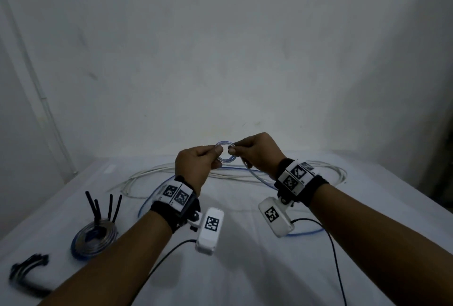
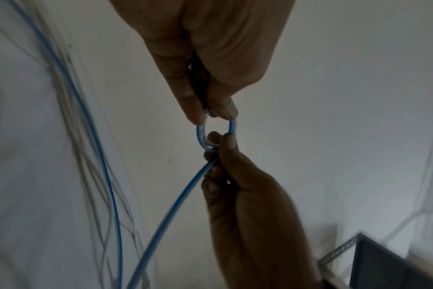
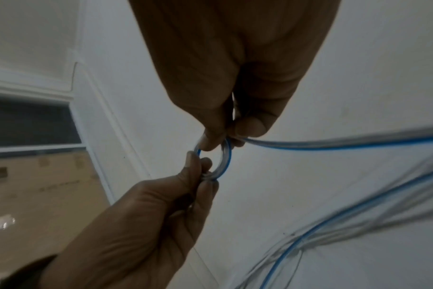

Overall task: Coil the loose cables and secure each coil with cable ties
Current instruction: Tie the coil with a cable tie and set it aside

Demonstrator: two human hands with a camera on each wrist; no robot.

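Note:
Both hands are raised over the white table (image 1: pixel 245 271), and between them is a small loop (image 1: pixel 226 154) of clear, blue-striped cable. My left hand (image 1: pixel 215 157) pinches the loop's left side with thumb and fingers. On the opposite side my right hand (image 1: pixel 232 150) pinches it. In the left wrist view the left hand (image 2: pixel 211 115) grips the loop (image 2: pixel 200 135) from above and the right hand (image 2: pixel 221 139) from below. The right wrist view shows the right hand (image 3: pixel 227 136) and left hand (image 3: pixel 200 170) on the loop (image 3: pixel 227 158), with the cable's tail (image 3: pixel 334 145) running off right.
The rest of the blue cable (image 1: pixel 146 199) lies slack on the table, beside a loose white cable (image 1: pixel 157 171) at the back. A finished coil (image 1: pixel 94 238) with black ties sticking up sits front left. Spare black cable ties (image 1: pixel 27 271) lie at the left edge.

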